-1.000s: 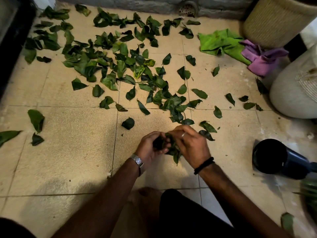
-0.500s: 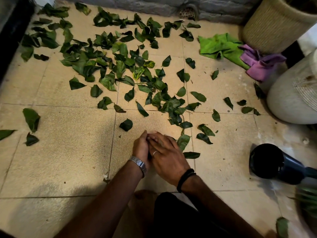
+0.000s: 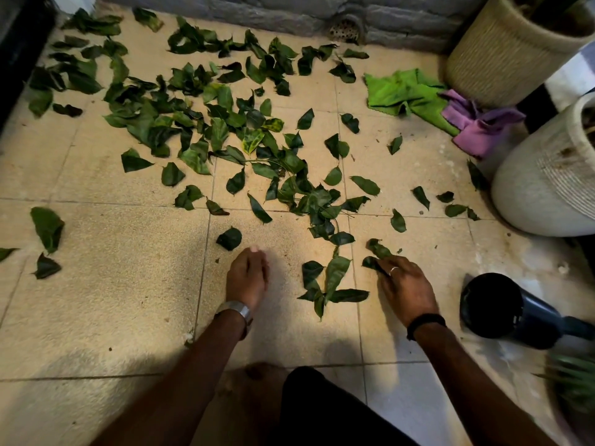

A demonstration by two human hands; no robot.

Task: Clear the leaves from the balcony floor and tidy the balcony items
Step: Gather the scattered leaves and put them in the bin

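Observation:
Several green leaves (image 3: 206, 123) lie scattered over the beige tiled floor (image 3: 106, 300), thickest at the far left and middle. A small bunch of leaves (image 3: 333, 281) lies on the floor between my hands. My left hand (image 3: 247, 280) is low over the tile with its fingers straight and together. It holds nothing, and its fingertips are just short of a single dark leaf (image 3: 229, 238). My right hand (image 3: 405, 289) is spread to the right of the bunch, with its fingertips touching a curled leaf (image 3: 371, 262).
A black pot (image 3: 495, 309) lies on its side at the right. A green cloth (image 3: 402, 91) and a purple cloth (image 3: 476, 125) are crumpled near a woven planter (image 3: 502, 56) and a white planter (image 3: 544, 194). A drain (image 3: 344, 29) sits in the far wall.
My hands were together gripping a bunch of leaves, then came down onto the floor. Now they have parted, left hand forward and right hand rightward, and the bunch lies between them.

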